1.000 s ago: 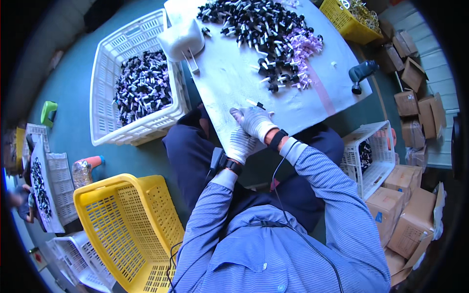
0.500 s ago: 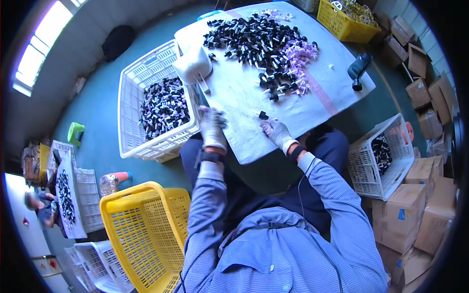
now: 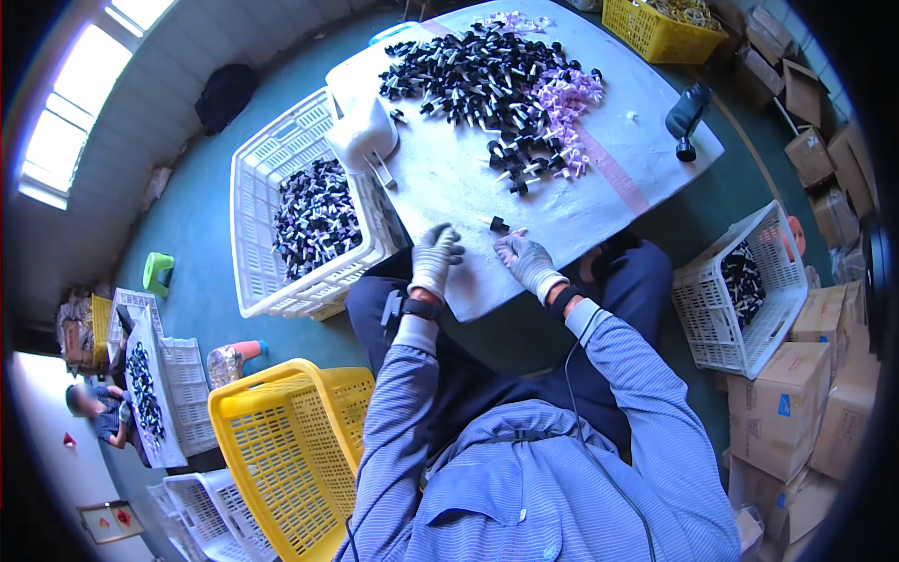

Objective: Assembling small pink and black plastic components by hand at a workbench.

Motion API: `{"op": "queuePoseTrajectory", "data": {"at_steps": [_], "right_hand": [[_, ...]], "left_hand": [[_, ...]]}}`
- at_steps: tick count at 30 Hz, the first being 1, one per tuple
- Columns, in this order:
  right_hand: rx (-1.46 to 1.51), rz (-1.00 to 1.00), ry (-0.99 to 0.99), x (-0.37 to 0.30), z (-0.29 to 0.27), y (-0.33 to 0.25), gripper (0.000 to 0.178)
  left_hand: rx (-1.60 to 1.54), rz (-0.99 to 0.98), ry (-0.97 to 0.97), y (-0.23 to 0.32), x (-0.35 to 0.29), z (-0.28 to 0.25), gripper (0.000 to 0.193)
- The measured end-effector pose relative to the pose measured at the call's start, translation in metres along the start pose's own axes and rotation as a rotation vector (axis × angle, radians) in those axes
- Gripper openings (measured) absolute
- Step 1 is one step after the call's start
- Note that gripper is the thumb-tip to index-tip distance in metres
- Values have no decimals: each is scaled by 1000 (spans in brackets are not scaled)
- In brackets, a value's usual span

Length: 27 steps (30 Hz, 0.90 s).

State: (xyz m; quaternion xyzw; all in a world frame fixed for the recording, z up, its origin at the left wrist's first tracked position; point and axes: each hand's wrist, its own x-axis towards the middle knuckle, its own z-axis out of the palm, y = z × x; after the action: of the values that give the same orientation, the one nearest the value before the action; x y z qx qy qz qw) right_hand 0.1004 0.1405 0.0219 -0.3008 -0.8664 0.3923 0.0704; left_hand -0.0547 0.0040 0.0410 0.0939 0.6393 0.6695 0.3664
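A heap of small black caps with white stems (image 3: 468,80) covers the far part of the white-topped table (image 3: 449,201). Small lilac pieces (image 3: 567,98) are mixed in along its right side. My left hand (image 3: 437,260), in a pale glove, is at the table's near left edge, fingers apart and nothing visible in them. My gloved right hand (image 3: 527,262) is over the near edge with its fingers closed; what they hold is hidden. Just beyond its fingertips is a single black cap (image 3: 499,225), with a bit of lilac beside it.
A white crate (image 3: 248,225) full of caps adjoins the table's left side, with a white scoop-like container (image 3: 361,140) by it. A yellow basket (image 3: 229,403) stands left of me, another white crate (image 3: 791,309) right. A dark green handheld device (image 3: 688,112) occupies the right corner.
My left hand has come away from the crate's edge, rightward onto the table's near edge. My right hand stays close to the single black cap. The whole view has shifted slightly.
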Motion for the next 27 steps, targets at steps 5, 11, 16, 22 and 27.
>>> {"op": "queuePoseTrajectory", "data": {"at_steps": [5,11,16,22,27], "right_hand": [[-86,-47,56,-5,1,-14,26],[-361,-175,188,-8,24,-12,30],[-493,-207,151,-4,27,-2,23],[-401,-257,185,-8,26,-7,19],[-275,-315,211,-8,24,-7,20]], "left_hand": [[263,25,-103,-28,1,28,32],[527,243,8,-15,0,38,27],[461,165,-23,-8,16,56,29],[680,462,-55,-2,49,82,30],[732,483,-132,-8,58,82,29]]}}
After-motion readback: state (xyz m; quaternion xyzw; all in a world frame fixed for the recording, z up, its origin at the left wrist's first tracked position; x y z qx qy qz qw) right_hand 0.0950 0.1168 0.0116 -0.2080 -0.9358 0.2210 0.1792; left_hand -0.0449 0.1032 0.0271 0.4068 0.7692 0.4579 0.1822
